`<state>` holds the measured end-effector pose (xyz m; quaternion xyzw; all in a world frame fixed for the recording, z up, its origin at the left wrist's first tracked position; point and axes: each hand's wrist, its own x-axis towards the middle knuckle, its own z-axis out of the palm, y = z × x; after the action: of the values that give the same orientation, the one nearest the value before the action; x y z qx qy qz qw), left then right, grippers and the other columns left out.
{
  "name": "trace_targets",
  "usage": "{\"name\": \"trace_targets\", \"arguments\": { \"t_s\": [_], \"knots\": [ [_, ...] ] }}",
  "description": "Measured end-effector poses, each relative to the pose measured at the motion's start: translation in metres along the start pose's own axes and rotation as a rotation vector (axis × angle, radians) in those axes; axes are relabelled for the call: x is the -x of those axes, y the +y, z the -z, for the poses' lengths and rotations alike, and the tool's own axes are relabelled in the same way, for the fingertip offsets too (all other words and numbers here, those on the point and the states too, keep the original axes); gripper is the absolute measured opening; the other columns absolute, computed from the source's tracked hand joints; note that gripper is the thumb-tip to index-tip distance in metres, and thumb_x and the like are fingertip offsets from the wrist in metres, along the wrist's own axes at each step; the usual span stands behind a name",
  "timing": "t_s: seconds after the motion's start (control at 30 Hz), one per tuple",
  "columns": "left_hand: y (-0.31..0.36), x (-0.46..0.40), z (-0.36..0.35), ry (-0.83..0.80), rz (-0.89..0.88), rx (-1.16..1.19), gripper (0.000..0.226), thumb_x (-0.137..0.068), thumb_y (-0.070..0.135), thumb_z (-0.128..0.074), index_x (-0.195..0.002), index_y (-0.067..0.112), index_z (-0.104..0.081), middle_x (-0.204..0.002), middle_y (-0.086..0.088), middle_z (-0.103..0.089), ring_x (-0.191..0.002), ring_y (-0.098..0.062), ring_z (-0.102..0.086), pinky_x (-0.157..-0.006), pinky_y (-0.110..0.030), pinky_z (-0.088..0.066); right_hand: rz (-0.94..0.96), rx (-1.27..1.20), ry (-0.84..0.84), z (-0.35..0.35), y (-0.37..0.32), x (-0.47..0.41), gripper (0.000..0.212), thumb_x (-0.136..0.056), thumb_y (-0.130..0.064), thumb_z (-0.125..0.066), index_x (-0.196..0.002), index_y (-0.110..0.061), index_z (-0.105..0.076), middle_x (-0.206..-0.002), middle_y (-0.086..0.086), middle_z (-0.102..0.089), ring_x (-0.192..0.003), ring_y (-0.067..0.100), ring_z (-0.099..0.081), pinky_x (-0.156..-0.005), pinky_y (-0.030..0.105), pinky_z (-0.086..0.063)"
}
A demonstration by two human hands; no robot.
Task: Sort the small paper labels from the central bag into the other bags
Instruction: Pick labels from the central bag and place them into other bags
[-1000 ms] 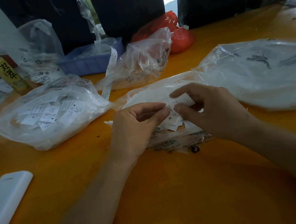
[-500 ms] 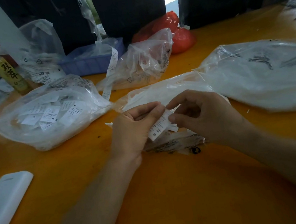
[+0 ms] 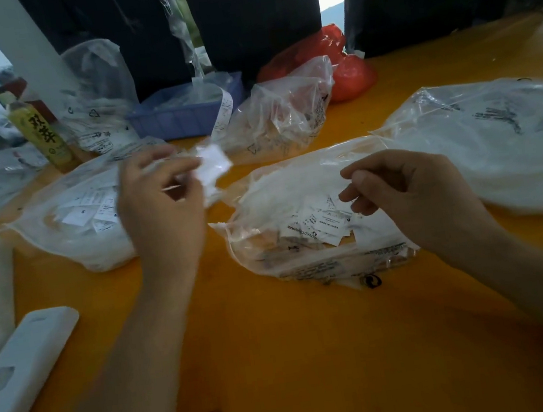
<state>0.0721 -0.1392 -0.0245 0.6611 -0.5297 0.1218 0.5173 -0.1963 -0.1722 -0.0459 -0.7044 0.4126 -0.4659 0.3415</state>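
On our orange table (image 3: pixel 283 359), our left hand (image 3: pixel 160 213) pinches white labels (image 3: pixel 213 165) over the left bag (image 3: pixel 69 225). Our right hand (image 3: pixel 410 194) hangs loose, holding nothing, over the middle bag (image 3: pixel 294 182).

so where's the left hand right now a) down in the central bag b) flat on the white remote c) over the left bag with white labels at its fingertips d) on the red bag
c: the left hand is above the left bag, blurred white labels at its fingertips.
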Motion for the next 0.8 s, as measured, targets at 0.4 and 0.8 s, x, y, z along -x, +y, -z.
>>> {"name": "trace_targets", "arguments": {
  "t_s": [0.4, 0.8],
  "knots": [
    [-0.098, -0.034, 0.016, -0.251, 0.328, -0.854, 0.04, -0.107, 0.033, -0.041, -0.133, 0.018, -0.068, -0.156, -0.014, -0.036, -0.137, -0.036, -0.025, -0.111, -0.055, -0.023, 0.016, 0.156, 0.055, 0.005, 0.0, -0.002, 0.016, -0.102, -0.022, -0.057, -0.102, -0.03, -0.071, -0.082, -0.017, -0.075, -0.076, 0.002, -0.07, -0.069, 0.015, -0.055],
    [-0.093, -0.03, 0.005, -0.405, 0.367, -0.852, 0.079, -0.103, 0.066, -0.006, -0.162, 0.022, -0.036, -0.173, -0.003, -0.024, -0.15, -0.037, -0.019, -0.116, -0.065, -0.016, -0.33, 1.333, 0.039, 0.124, 0.055, -0.047, 0.029, -0.101, -0.03, -0.052, -0.096, -0.013, -0.075, -0.086, 0.012, -0.07, -0.069, 0.028, -0.06, -0.066, 0.038, -0.057]
  ]
}}
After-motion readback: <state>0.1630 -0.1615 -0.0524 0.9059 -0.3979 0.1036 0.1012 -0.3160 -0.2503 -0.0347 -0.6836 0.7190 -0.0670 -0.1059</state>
